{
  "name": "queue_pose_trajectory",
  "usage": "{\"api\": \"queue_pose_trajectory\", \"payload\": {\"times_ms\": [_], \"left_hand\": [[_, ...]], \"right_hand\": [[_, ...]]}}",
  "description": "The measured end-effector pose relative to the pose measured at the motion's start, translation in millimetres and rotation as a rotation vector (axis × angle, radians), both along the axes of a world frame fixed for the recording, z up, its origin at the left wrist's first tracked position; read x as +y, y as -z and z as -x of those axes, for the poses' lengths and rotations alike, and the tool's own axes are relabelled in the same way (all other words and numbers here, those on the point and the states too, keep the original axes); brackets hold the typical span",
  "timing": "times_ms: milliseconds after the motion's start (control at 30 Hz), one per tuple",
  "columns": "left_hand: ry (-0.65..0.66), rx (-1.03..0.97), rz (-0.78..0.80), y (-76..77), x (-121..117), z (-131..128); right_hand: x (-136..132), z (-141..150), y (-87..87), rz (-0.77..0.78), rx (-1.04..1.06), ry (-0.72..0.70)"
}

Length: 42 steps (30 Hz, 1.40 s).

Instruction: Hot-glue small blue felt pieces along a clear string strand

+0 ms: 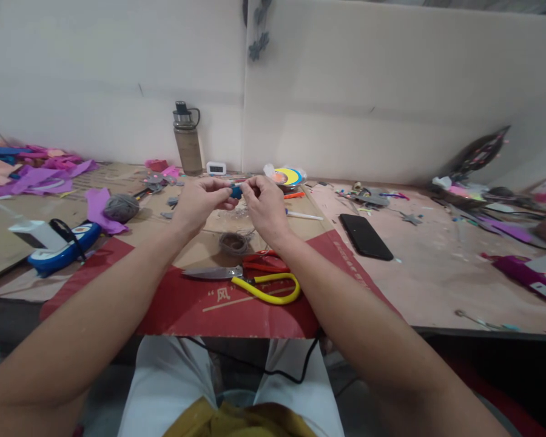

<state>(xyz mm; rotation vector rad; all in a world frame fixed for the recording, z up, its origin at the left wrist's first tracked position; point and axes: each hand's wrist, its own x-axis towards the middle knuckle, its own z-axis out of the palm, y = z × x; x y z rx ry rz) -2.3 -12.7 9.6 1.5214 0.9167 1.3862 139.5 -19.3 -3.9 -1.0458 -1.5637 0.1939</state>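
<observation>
A small blue piece (pixel 236 192) is pinched between my two hands above the work board; its exact kind is too small to make out. My left hand (pixel 202 203) grips it from the left with closed fingers. From the other side, the fingertips of my right hand (pixel 264 203) press on its right end. Beneath them, a small grey yarn bundle (pixel 234 243) lies on the cardboard. Nearer to me, scissors with red and yellow handles (pixel 273 297) rest on the red paper sheet (pixel 182 315), blades to the left.
A water bottle (pixel 188 145) and a small white clock (pixel 216 168) stand by the wall. On the left are a grey yarn ball (pixel 121 207), purple scraps (pixel 50 181) and a blue power strip (pixel 64 252). A black phone (pixel 365 237) and a white pen (pixel 304 215) lie to the right.
</observation>
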Motion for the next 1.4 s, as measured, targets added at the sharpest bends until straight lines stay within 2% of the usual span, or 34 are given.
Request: {"api": "queue_pose_trajectory", "payload": {"times_ms": [233,433,833,1133,1400], "left_hand": [[0.013,-0.019,0.066,0.3,2.3,1.3],[0.022,-0.004,0.025,4.5,7.5,2.4],[-0.023,0.079,-0.008,1.3,3.5,2.0],[0.097,0.015,0.062,1.3,5.8,2.6],[-0.015,0.022,0.006,1.6,4.5,2.9]], "right_hand": [[1.5,-1.7,1.5,-0.021,0.006,-0.006],[-0.4,-1.0,0.0,0.001,0.0,0.006],[0.7,0.8,1.9,-0.012,-0.032,0.024],[0.4,-4.6,2.1,-0.036,-0.016,0.043],[-3.5,-4.3,1.4,-0.129,-0.16,0.031]]}}
